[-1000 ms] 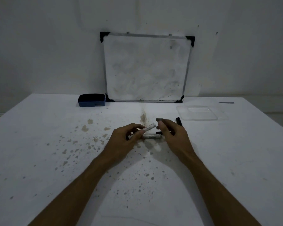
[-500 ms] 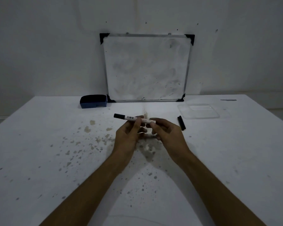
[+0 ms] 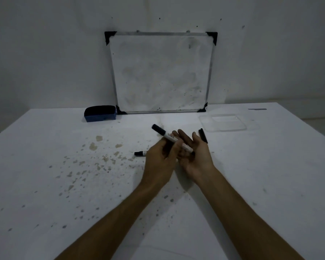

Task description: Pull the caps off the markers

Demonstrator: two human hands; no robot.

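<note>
Far left on the table (image 3: 45, 184): blue-and-black eraser (image 3: 100, 113), just beside the lower left corner of a smudged whiteboard (image 3: 160, 72) leaning upright on the wall. Brown stains scattered over the left-centre surface. Second marker (image 3: 140, 153) lying flat just left of the left hand (image 3: 159, 162), partly hidden behind it. Left hand: fingers curled, pinching a black-capped marker (image 3: 172, 139) held tilted, cap up and to the far left, above the table centre. Right hand (image 3: 195, 154): palm up, fingers straight and relaxed, lower end of the marker resting against them. Black pen-like item (image 3: 203, 135) flat just beyond the right hand. Far right: clear plastic lid (image 3: 223, 122), well apart from both hands.
</note>
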